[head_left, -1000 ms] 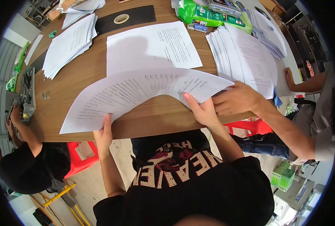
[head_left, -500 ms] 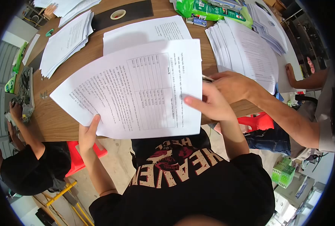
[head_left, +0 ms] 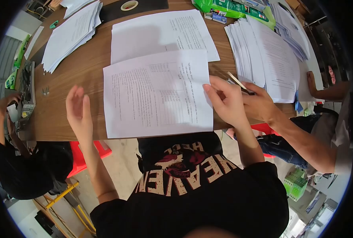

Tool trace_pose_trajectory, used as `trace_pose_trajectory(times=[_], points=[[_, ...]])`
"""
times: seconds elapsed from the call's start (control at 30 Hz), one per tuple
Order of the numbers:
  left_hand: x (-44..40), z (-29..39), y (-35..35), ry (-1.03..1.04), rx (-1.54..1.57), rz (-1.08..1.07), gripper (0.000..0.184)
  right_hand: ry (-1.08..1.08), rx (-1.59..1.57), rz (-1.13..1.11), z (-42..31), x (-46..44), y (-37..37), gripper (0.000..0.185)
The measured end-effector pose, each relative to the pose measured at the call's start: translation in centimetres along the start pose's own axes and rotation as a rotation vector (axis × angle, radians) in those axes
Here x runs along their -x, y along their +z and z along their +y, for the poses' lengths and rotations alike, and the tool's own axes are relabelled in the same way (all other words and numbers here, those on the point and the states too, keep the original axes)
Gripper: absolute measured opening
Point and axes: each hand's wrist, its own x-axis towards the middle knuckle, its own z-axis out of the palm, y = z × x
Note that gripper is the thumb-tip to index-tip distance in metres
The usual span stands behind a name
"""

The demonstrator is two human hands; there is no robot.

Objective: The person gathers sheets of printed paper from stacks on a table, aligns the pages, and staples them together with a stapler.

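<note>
- Far left: co-worker in a black top, hands [head_left: 10,106] at a tray of small parts [head_left: 27,92] by the worktop's [head_left: 57,123] left edge. What the hands hold is too small to tell.
- Small metal pieces [head_left: 46,91] on the wood, right of the tray.
- Left paper stack [head_left: 71,37]: fanned unevenly, near the far side; small green item [head_left: 54,24] to its left.
- Left hand [head_left: 80,107]: raised at the near side of the worktop, apart from the paper. Grip open, thumb away from the fingers, nothing held; fingertips slightly blurred.
- Tape roll [head_left: 129,5]: on a dark mat [head_left: 154,4] at the far side.
- Front paper [head_left: 144,99]: printed, with a table of lines; lies before the wearer at the worktop's near edge, its far edge overlapping the rear paper [head_left: 136,37].
- Rear paper: flat, part of its face in shadow, print towards its right side.
- Right hand [head_left: 226,99]: at the front paper's right edge. Grip nearly closed, fingers curled, thumb tip at the paper's edge; cannot tell whether the sheet is pinched.
- Blue box [head_left: 216,18]: small, beside a green package [head_left: 244,12].
- Co-worker's hand [head_left: 259,104]: just beside the right hand, around a slim pale-and-dark tool [head_left: 238,81].
- Right paper stack [head_left: 265,59]: spread in overlapping layers, beyond that hand.
- Far right: another hand [head_left: 312,84] beside the stack.
</note>
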Motion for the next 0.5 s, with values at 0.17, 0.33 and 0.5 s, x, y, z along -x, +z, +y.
trace_pose_trajectory(times=[0.17,0.33,0.5], points=[[-1.9,9.2,7.6,0.705,-0.100,-0.322,0.053,-0.065,0.042,0.004,-0.1,0.2,0.1,0.018],[-3.9,10.6,13.4,0.788,-0.001,-0.777,0.043,-0.098,0.065,0.025,0.0,0.7,-0.6,0.017],[-3.7,9.3,15.5,0.694,-0.095,-0.929,0.020,-0.203,0.234,0.088,-0.7,2.3,-2.0,0.035]])
